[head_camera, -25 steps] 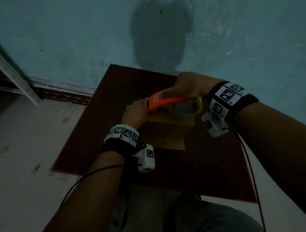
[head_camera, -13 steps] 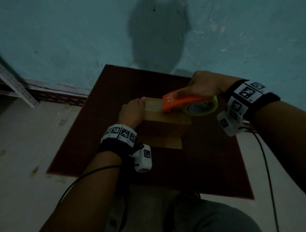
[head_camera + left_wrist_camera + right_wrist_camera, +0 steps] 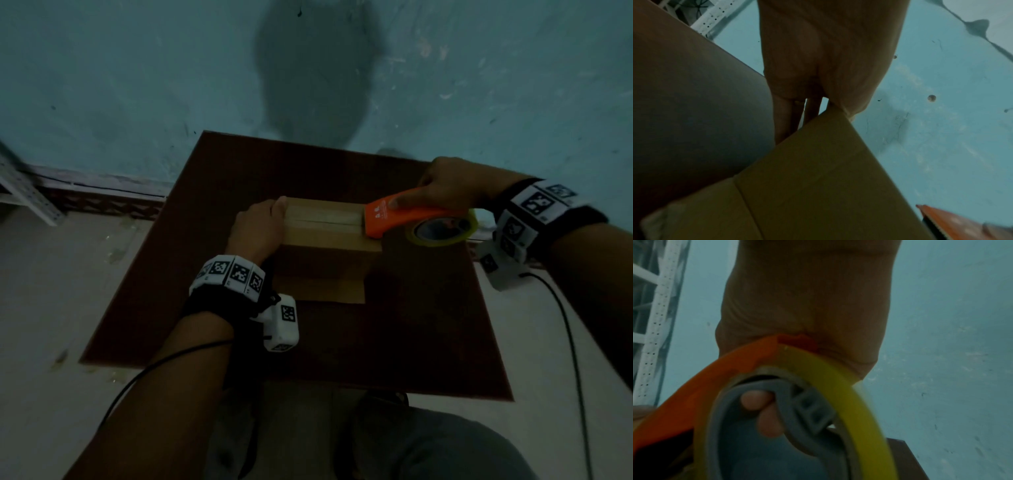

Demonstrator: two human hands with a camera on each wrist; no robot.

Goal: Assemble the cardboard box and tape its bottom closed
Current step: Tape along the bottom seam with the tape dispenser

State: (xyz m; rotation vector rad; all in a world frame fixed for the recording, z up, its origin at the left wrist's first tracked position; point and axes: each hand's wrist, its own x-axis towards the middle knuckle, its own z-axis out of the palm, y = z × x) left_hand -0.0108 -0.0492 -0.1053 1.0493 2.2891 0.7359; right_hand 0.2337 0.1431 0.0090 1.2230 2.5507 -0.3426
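A small cardboard box (image 3: pixel 325 246) stands on the brown table, its closed flaps facing up. A pale strip of tape (image 3: pixel 322 216) runs along the seam. My left hand (image 3: pixel 262 228) grips the box's left end, thumb on the top edge, fingers (image 3: pixel 789 116) down the side of the box (image 3: pixel 818 178). My right hand (image 3: pixel 448 185) holds an orange tape dispenser (image 3: pixel 400 216) at the box's right edge. Its yellow tape roll (image 3: pixel 442 230) hangs past the edge. In the right wrist view my fingertips (image 3: pixel 756 400) curl inside the grey core of the dispenser (image 3: pixel 715 378).
The table (image 3: pixel 411 342) stands against a teal wall (image 3: pixel 137 68). A white perforated metal rack (image 3: pixel 20 195) stands on the floor at far left. Black cables trail from both wrists. The person's knees show below the table's near edge.
My right hand has pulled the dispenser rightward across the box top, from its left end to its right edge, leaving tape along the seam. The left hand has stayed on the left end.
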